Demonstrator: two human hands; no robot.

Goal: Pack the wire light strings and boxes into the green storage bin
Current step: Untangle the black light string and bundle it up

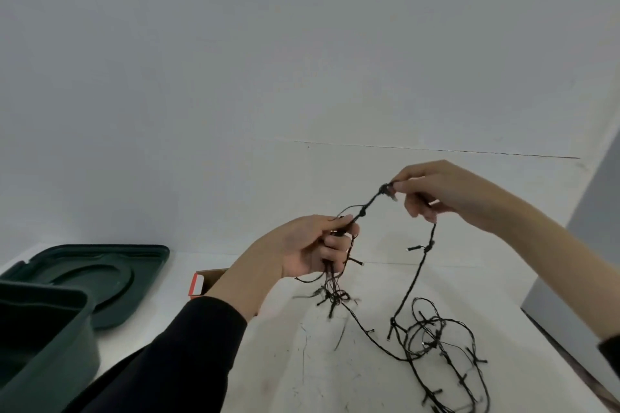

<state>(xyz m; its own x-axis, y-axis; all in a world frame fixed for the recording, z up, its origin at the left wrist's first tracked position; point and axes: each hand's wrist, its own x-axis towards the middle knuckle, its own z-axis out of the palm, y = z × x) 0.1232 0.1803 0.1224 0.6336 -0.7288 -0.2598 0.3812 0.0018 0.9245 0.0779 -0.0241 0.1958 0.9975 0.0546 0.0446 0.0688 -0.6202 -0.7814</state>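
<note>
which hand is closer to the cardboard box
Left. The left hand holds bunched wire just up and right of the box; the right hand pinches the wire farther right.

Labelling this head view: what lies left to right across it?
Dark green plastic storage bin, red-edged brown cardboard box, left hand gripping bunched black wire light string, right hand pinching that string.

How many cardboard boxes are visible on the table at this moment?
1. The cardboard box with a red edge lies on the white table, right of the green lid, partly hidden behind the left forearm. More boxes may be out of view.
</note>
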